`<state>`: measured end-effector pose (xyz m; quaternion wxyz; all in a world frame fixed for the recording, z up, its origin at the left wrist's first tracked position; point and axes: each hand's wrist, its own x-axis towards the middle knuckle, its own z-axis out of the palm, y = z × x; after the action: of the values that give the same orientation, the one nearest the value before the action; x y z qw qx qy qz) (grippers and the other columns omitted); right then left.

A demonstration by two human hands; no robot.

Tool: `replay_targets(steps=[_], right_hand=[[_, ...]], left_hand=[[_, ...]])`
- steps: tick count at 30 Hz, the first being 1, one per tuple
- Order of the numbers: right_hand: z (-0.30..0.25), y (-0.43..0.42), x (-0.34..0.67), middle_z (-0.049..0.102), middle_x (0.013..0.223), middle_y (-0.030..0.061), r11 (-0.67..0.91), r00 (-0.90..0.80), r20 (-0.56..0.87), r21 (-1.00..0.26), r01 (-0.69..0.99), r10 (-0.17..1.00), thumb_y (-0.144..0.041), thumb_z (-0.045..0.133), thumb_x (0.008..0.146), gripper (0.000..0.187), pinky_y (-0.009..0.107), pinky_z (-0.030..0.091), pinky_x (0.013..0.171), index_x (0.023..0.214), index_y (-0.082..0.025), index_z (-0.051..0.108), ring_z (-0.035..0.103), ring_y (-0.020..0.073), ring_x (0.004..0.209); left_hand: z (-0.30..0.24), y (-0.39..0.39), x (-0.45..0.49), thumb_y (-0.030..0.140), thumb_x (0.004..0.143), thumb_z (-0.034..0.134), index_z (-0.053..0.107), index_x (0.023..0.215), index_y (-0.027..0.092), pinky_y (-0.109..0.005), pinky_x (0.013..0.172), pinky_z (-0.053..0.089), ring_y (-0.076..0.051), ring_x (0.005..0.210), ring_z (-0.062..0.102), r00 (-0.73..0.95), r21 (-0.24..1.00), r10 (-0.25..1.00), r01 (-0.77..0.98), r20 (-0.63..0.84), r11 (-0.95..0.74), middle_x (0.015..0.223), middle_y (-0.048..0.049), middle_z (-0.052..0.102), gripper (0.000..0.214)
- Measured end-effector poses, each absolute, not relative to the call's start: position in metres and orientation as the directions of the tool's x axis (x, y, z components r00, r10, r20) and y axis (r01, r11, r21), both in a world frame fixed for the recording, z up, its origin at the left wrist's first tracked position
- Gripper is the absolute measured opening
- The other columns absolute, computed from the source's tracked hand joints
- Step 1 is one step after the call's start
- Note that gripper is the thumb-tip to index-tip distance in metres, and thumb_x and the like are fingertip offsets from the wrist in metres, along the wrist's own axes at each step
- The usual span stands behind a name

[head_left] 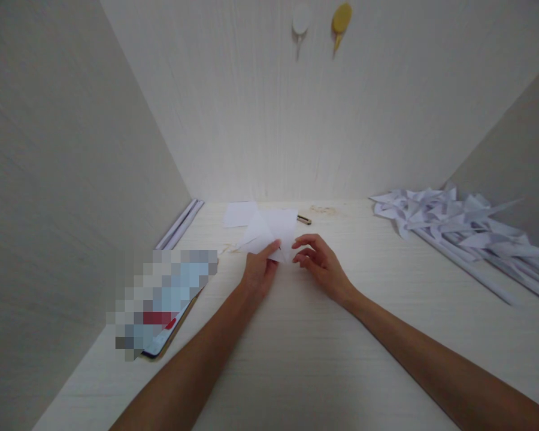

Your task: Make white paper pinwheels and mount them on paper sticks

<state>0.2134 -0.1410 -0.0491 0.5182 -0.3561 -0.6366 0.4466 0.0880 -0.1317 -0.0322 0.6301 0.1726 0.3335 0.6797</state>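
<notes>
My left hand (259,269) grips a white paper sheet (269,228) by its near edge, thumb on top and fingers beneath. The sheet has a folded or cut flap standing up toward the left. Just right of the paper, my right hand (318,263) hovers with curled, parted fingers and nothing visible in them. A second white paper piece (240,214) lies flat behind and to the left of the held sheet. Beyond the right fingers, partly behind the paper, lies a small utility knife (304,219).
Rolled paper sticks (179,224) lie along the left wall. A phone (175,305), its screen blurred, leans at the left. White paper pinwheels (440,215) on paper sticks are piled at the right. Two hooks, white (301,21) and yellow (342,19), are on the back wall.
</notes>
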Motion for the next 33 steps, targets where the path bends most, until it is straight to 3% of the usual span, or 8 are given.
replay_targets(steps=[9,12,15,21,24,26,29,33], right_hand=[[-0.049,-0.145,0.213,0.058,0.085,0.0008,0.482,-0.079,0.476,-0.871,0.098,0.876,-0.017,0.058,0.07,0.04,0.029,0.047,0.066,0.107,-0.028,0.048,0.056,0.012,0.068],[-0.047,-0.146,0.214,0.062,0.078,0.002,0.518,-0.117,0.505,-0.825,0.227,0.855,-0.015,0.057,0.07,0.019,0.033,0.047,0.071,0.086,-0.024,0.062,0.058,0.0154,0.071],[-0.046,-0.146,0.215,0.065,0.07,0.0022,0.502,-0.126,0.486,-0.823,0.266,0.865,-0.018,0.06,0.069,0.008,0.034,0.047,0.07,0.068,-0.023,0.066,0.06,0.0176,0.069],[-0.05,-0.141,0.213,0.063,0.071,0.002,0.437,-0.101,0.427,-0.893,0.109,0.899,-0.022,0.065,0.065,0.003,0.03,0.047,0.064,0.063,-0.023,0.067,0.058,0.0157,0.069],[-0.053,-0.135,0.213,0.061,0.075,0.0012,0.361,-0.053,0.363,-0.932,-0.044,0.93,-0.024,0.068,0.06,0.003,0.028,0.047,0.061,0.062,-0.022,0.066,0.056,0.0142,0.071],[-0.055,-0.132,0.213,0.059,0.067,-0.0009,0.279,-0.043,0.285,-0.954,-0.112,0.958,-0.028,0.069,0.059,0.008,0.027,0.046,0.058,0.062,-0.021,0.065,0.054,0.0115,0.061],[-0.055,-0.13,0.213,0.058,0.058,-0.0026,0.205,-0.01,0.208,-0.969,-0.137,0.978,-0.031,0.07,0.058,0.013,0.026,0.045,0.054,0.063,-0.019,0.066,0.049,0.0085,0.051],[-0.056,-0.128,0.216,0.061,0.06,-0.0004,0.22,0.098,0.214,-0.974,-0.059,0.972,-0.031,0.071,0.057,0.016,0.024,0.039,0.049,0.065,-0.018,0.068,0.048,0.009,0.051]], left_hand=[[-0.034,-0.134,0.09,0.001,0.056,0.064,0.061,0.098,0.016,-0.026,0.073,0.048,-0.014,0.078,0.062,-0.075,0.748,0.988,-0.662,-0.133,0.05,0.09,-0.0046,0.068,0.045],[-0.034,-0.133,0.089,0.002,0.054,0.066,0.062,0.095,0.015,-0.028,0.072,0.048,-0.014,0.072,0.062,-0.032,0.783,0.994,-0.618,-0.108,0.065,0.082,-0.0036,0.069,0.043],[-0.036,-0.132,0.089,0.003,0.053,0.068,0.064,0.091,0.014,-0.027,0.069,0.049,-0.013,0.067,0.062,-0.043,0.789,0.993,-0.612,-0.106,0.057,0.074,-0.0022,0.068,0.04],[-0.036,-0.131,0.086,0.006,0.058,0.065,0.064,0.085,0.015,-0.023,0.068,0.049,-0.013,0.072,0.062,-0.193,0.739,0.967,-0.673,-0.167,-0.006,0.076,-0.0036,0.069,0.028],[-0.036,-0.132,0.088,0.009,0.056,0.068,0.065,0.083,0.015,-0.024,0.066,0.049,-0.014,0.072,0.062,-0.208,0.787,0.968,-0.616,-0.142,-0.017,0.076,-0.0036,0.069,0.027],[-0.038,-0.133,0.09,0.013,0.055,0.07,0.066,0.078,0.014,-0.025,0.066,0.049,-0.014,0.07,0.061,-0.211,0.831,0.971,-0.556,-0.109,-0.028,0.072,-0.0034,0.068,0.024],[-0.042,-0.133,0.093,0.019,0.052,0.072,0.066,0.07,0.012,-0.026,0.067,0.048,-0.014,0.067,0.061,-0.169,0.866,0.983,-0.499,-0.072,-0.023,0.069,-0.0033,0.068,0.02],[-0.047,-0.133,0.094,0.022,0.052,0.073,0.067,0.069,0.012,-0.029,0.07,0.048,-0.014,0.068,0.06,-0.106,0.877,0.992,-0.48,-0.064,0.005,0.071,-0.0037,0.068,0.021]])
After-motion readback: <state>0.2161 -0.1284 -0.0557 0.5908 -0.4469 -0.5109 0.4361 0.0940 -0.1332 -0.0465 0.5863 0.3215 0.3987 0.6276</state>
